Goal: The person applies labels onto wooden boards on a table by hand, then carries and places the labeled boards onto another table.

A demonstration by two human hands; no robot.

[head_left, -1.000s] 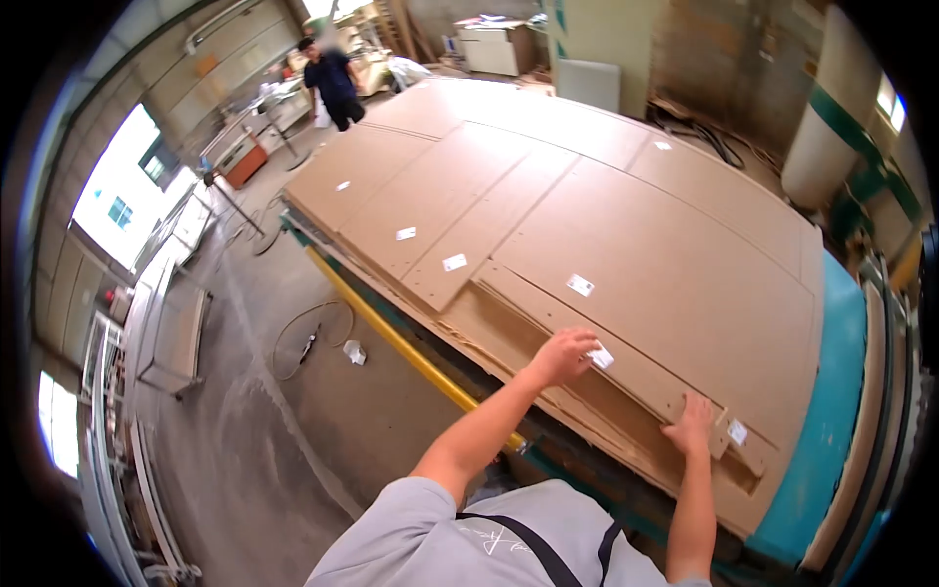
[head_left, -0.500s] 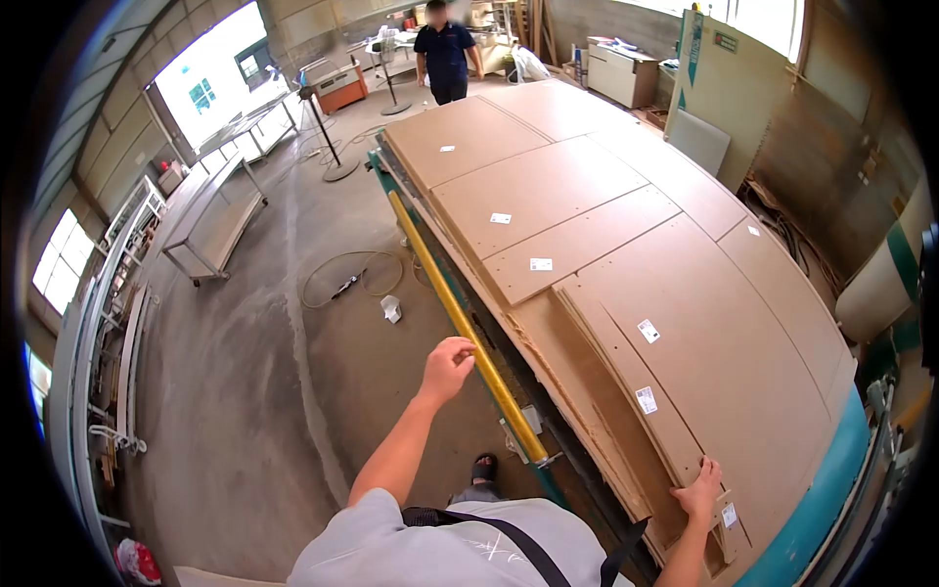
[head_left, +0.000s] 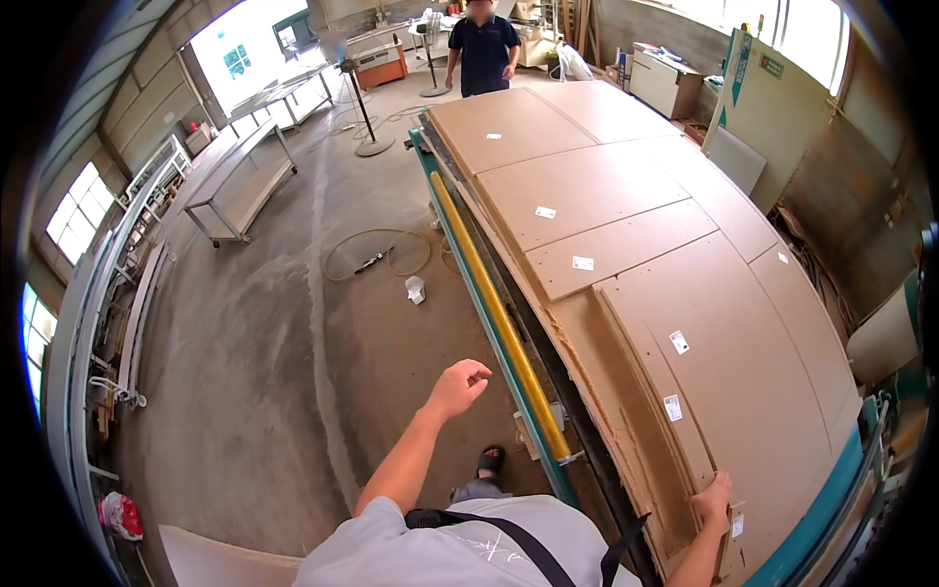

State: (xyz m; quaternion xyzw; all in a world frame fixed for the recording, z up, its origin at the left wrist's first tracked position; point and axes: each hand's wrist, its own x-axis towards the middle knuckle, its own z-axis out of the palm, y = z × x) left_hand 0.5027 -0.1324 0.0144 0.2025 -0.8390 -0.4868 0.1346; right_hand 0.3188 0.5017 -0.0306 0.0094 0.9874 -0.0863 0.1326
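Note:
My right hand is closed around the near end of a long, narrow brown board strip, which has white labels on its face. A short labelled piece lies right beside that hand. Over the floor, left of a yellow roller, my left hand hangs with loosely curled fingers apart and nothing visible in them. Cut brown panels with labels and narrow seams cover the machine bed. Between the strip and the ragged offcut edge runs a long gap.
A person in a dark shirt stands at the bed's far end. On the floor lie a coiled hose and a crumpled white item. A wheeled metal cart is at left; a pale board is near my left side.
My view has shifted, so the panels sit farther right. My right hand's fingers have closed over the strip's end. My left hand is farther from the yellow roller.

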